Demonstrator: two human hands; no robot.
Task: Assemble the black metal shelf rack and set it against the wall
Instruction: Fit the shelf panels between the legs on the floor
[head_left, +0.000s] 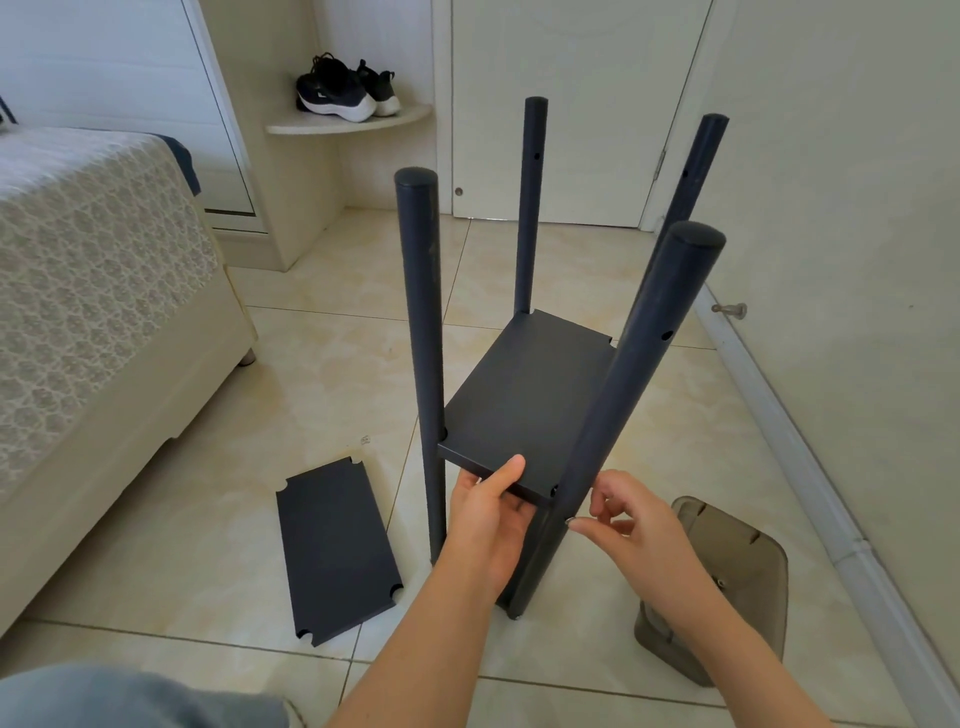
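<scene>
- Black metal shelf rack (423, 312) is standing upright on the tiled floor (322, 364). Its four round posts are rising well above the single shelf panel (524, 400), which is sitting low down between them.
- Left hand (488, 519) is gripping the near edge of that panel, thumb lying on top and fingers curling underneath.
- Right hand (639, 525) is reaching to the rack's near right post (623, 395), just below the panel. The forefinger tip is touching the post's side, the thumb is hovering close by and the other fingers are curling loosely. Whether anything small is being pinched there, I cannot tell.
- Second black panel (337, 551), with notched corners, is lying flat on the tiles just left of the rack.
- Brownish translucent plastic container (737, 582) is sitting just right of the rack.
- Bed (93, 291) is standing well to the left of the rack.
- Dark trainers (343, 88) are resting on a corner ledge (353, 123) beyond the rack, beside a white door (561, 104).
</scene>
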